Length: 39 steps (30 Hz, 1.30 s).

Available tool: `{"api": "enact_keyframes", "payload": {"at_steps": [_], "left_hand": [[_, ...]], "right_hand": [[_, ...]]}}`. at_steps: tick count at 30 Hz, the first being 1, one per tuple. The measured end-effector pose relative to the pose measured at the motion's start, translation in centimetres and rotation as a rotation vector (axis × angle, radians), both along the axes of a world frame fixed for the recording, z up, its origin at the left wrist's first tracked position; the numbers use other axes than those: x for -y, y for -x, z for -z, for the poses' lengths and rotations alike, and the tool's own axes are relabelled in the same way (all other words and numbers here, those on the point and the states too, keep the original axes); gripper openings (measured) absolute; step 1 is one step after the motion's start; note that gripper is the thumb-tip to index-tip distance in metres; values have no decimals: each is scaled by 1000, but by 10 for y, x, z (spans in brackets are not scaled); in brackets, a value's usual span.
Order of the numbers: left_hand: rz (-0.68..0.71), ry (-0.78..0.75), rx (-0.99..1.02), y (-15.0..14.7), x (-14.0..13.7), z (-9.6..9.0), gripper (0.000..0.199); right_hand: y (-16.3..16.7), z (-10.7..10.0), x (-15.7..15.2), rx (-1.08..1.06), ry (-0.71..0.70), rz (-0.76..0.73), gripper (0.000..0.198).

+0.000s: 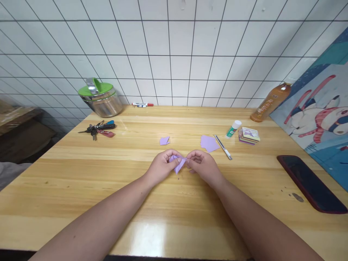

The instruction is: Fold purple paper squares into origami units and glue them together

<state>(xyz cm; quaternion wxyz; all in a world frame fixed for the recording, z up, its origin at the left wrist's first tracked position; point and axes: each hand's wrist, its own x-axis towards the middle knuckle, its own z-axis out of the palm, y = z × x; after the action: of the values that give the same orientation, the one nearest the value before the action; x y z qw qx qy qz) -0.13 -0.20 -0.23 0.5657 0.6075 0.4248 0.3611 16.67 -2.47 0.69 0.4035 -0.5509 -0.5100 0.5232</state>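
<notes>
Between my hands is a piece of folded purple paper (178,167), with a pointed corner facing down toward me. My left hand (164,163) grips its left side, the thumb lying over the paper. At the paper's right tip, the thumb and fingers of my right hand (200,164) are pinched together. A small purple folded paper piece (164,140) lies just beyond my left hand. Beyond my right hand lie larger purple paper pieces (209,143), with a slim utility knife (223,147) beside them.
At the right are a glue stick (233,129), a stack of small paper packs (249,135), a tea bottle (272,101) and a phone (311,183). A green-lidded metal pot (104,101), keys (99,128) and a marker (143,104) are at the back left, near the tiled wall (182,67).
</notes>
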Motion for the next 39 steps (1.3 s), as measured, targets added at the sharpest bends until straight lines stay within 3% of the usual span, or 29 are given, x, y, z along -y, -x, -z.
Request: {"api": "enact_keyframes", "payload": {"at_steps": [5, 13, 19, 24, 27, 34, 39], "left_hand": [[-7, 11, -16, 0, -1, 1, 23], [36, 48, 24, -1, 0, 2, 25], [85, 108, 83, -1, -1, 2, 25], [62, 224, 196, 4, -4, 2, 27], [60, 242, 194, 4, -5, 2, 29], [88, 249, 211, 3, -4, 1, 31], [107, 262, 238, 3, -4, -1, 28]], "right_hand": [[-2, -3, 1, -115, 74, -16, 14], [4, 2, -1, -100, 29, 14, 14], [-1, 1, 0, -258, 138, -30, 13], [-6, 5, 0, -189, -63, -178, 24], [-5, 8, -2, -123, -151, -192, 29], [-4, 8, -4, -70, -40, -114, 20], [-6, 9, -4, -60, -60, -142, 15]]}}
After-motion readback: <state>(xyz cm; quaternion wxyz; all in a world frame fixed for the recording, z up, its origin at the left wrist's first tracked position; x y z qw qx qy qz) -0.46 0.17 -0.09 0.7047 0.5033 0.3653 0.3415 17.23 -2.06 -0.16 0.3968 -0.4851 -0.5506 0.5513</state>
